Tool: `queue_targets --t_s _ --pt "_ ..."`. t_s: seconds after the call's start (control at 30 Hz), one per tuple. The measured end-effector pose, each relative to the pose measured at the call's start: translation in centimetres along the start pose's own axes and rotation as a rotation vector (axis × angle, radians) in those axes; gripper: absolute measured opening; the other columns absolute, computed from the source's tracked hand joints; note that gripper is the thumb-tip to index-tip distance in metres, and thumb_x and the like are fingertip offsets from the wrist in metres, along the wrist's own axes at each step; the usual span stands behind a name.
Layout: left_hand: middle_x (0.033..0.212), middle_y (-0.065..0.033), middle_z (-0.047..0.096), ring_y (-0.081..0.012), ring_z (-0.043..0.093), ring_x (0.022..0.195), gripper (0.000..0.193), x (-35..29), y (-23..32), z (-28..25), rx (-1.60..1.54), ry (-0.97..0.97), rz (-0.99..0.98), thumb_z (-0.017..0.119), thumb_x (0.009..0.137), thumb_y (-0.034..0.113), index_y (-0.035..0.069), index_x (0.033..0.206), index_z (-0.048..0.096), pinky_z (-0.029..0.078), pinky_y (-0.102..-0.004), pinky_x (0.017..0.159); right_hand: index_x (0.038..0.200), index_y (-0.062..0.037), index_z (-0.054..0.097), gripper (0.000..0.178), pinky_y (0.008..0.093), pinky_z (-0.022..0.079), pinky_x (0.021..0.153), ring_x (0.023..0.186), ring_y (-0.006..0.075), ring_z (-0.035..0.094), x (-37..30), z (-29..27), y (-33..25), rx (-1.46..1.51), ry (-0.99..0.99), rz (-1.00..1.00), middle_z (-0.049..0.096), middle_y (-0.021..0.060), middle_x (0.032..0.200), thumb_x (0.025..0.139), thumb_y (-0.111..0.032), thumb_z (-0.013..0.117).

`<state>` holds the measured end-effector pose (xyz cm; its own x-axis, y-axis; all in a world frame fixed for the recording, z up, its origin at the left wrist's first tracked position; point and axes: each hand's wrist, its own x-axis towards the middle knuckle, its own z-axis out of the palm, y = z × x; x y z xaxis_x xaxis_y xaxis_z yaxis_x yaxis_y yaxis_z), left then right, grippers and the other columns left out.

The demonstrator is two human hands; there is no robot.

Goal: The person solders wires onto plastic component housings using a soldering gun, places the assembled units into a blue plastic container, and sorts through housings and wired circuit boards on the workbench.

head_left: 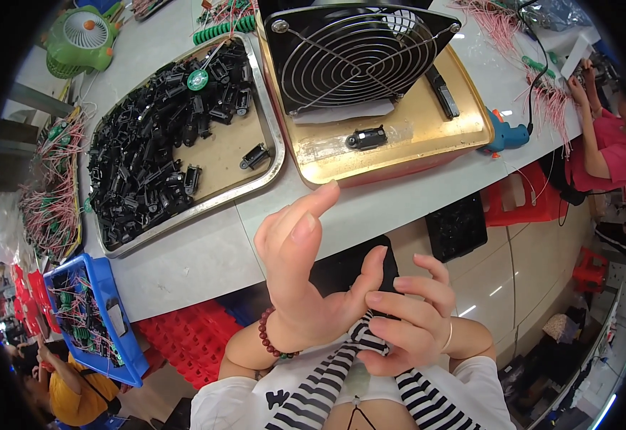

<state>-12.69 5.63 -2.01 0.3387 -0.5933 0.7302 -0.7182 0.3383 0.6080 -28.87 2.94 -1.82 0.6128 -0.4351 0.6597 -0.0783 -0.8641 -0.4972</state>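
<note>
My left hand (302,279) is raised in front of the table edge with its fingers stretched and apart, holding nothing; a dark red bead bracelet is round its wrist. Close beside its thumb is my right hand (413,315), fingers loosely bent and spread, with nothing visible in them. Behind it hangs a black-and-white striped cloth (320,387) on my chest. Beyond my hands, one small black plastic part (367,137) lies on a gold metal box (427,140). A black fan with a wire grille (359,68) stands tilted on that box.
Left of the box, a metal tray (277,168) holds many black parts and a green round piece (198,79). A blue bin (102,287) with wired parts sits at the table's left edge. A green fan (80,43) stands far left. Co-workers sit at both sides.
</note>
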Motion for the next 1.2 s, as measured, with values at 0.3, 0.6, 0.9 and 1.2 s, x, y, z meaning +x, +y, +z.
queue_targets --t_s 0.3,0.6,0.9,1.2 --pt "0.120 -0.0251 0.053 -0.0344 0.056 0.104 0.089 1.2 0.5 -0.2 0.241 -0.108 0.046 0.078 0.066 0.002 0.001 0.137 0.025 0.042 -0.0439 0.089 0.102 -0.0179 0.064 0.039 0.0507 0.040 0.093 0.099 0.0260 0.048 0.7 0.2 -0.6 -0.002 -0.099 0.063 0.057 0.0064 0.108 0.068 -0.035 0.071" --pt "0.127 -0.0105 0.053 -0.0223 0.054 0.115 0.060 -0.2 -1.1 -0.5 0.293 0.069 -0.022 0.059 0.075 0.015 0.011 0.134 0.048 0.032 -0.0436 0.098 0.126 0.0050 0.046 0.059 0.0506 0.037 0.097 0.115 0.0446 0.047 3.9 1.7 -2.5 0.017 -0.364 0.055 0.049 0.0292 0.124 0.078 -0.021 0.068" --pt "0.130 -0.0094 0.051 -0.0212 0.051 0.117 0.064 -1.0 -1.1 -5.3 0.537 0.166 -0.152 0.058 0.075 0.013 0.012 0.138 0.043 0.030 -0.0440 0.099 0.139 0.0112 0.025 0.089 0.0513 0.022 0.110 0.132 0.0492 0.029 5.3 4.8 -4.0 0.109 -0.559 -0.082 0.030 0.0343 0.140 0.074 -0.027 0.073" --pt "0.134 -0.0092 0.048 -0.0212 0.050 0.119 0.070 -1.7 -1.9 -6.4 0.609 0.120 -0.184 0.059 0.073 0.016 0.014 0.140 0.040 0.027 -0.0456 0.099 0.130 0.0115 0.042 0.073 0.0489 0.033 0.103 0.123 0.0469 0.039 5.5 5.5 -3.5 0.223 -0.527 -0.083 0.038 0.0319 0.134 0.073 -0.021 0.074"
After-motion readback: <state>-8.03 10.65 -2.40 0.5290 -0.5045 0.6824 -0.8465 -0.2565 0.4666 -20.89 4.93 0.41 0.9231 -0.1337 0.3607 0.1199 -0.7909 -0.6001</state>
